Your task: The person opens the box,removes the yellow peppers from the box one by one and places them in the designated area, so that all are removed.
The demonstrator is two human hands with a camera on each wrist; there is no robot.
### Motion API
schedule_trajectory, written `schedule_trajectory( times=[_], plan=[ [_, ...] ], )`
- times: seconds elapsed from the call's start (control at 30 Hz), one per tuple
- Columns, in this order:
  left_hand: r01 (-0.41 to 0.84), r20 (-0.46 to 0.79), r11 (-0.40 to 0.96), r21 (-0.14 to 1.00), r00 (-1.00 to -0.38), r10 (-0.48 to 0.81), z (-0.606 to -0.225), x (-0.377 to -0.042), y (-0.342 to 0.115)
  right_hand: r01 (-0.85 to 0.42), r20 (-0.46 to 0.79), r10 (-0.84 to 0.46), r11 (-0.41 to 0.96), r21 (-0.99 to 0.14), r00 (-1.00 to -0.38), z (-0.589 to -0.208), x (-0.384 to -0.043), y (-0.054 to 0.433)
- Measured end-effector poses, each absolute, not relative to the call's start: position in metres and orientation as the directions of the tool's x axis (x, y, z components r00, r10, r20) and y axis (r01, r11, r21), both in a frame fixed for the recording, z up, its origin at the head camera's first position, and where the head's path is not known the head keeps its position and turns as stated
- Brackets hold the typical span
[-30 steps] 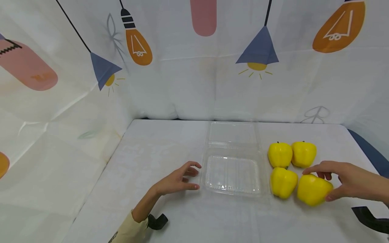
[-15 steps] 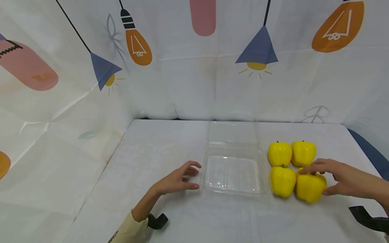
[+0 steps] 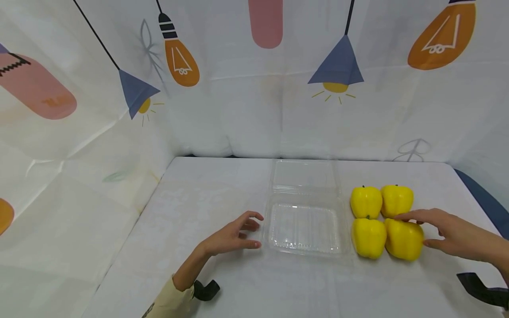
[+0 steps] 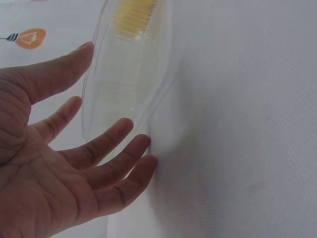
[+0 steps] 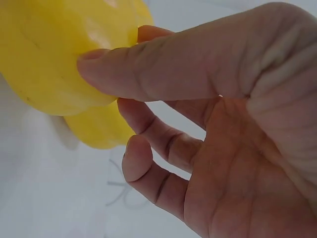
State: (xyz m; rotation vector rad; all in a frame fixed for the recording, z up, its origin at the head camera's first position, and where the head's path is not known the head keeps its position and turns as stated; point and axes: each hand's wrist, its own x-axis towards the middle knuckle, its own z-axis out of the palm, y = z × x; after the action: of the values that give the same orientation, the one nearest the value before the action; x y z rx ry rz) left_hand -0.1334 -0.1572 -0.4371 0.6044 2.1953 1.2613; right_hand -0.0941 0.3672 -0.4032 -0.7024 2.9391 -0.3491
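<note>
Several yellow bell peppers stand in a two-by-two group on the right of the table. My right hand [image 3: 453,234] has its thumb [image 5: 106,72] against the side of the near right pepper [image 3: 404,240], with the index finger over its top. The other fingers curl loosely below, off the pepper. Left of the group lies a clear plastic clamshell box [image 3: 304,227], lid folded back, nothing inside. Beside its left edge hovers my left hand [image 3: 234,234], fingers spread and gently bent. In the left wrist view, the fingertips are close to the box wall [image 4: 119,84], and the palm holds nothing.
Touching or close to the gripped pepper are the near left pepper [image 3: 368,238], the far left pepper [image 3: 366,202] and the far right pepper [image 3: 397,201]. A white cloth covers the table [image 3: 207,185]. Behind it hangs a printed curtain [image 3: 246,110].
The near right pepper has shifted left and slightly away, against its neighbour, with my right hand following. The near left pepper has been nudged a little left. My left hand stays still.
</note>
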Motion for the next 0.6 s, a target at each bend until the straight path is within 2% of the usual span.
schedule_trajectory(
  times=[0.13,0.37,0.6],
  plan=[
    [0.119,-0.221,0.461,0.879,-0.757,0.615,-0.4376,-0.1333,-0.1571,-0.42,-0.043,-0.444,0.872,-0.25,-0.895,-0.4047,-0.0932,0.3667],
    [0.13,-0.213,0.464,0.876,-0.759,0.615,-0.4382,-0.1317,-0.1576,-0.306,-0.132,-0.37,0.886,-0.35,-0.92,-0.4013,-0.0901,0.3635],
    [0.13,-0.211,0.454,0.881,-0.752,0.625,-0.4396,-0.1309,-0.1587,-0.237,-0.152,-0.301,0.913,-0.333,-0.941,-0.3963,-0.0896,0.3639]
  ],
)
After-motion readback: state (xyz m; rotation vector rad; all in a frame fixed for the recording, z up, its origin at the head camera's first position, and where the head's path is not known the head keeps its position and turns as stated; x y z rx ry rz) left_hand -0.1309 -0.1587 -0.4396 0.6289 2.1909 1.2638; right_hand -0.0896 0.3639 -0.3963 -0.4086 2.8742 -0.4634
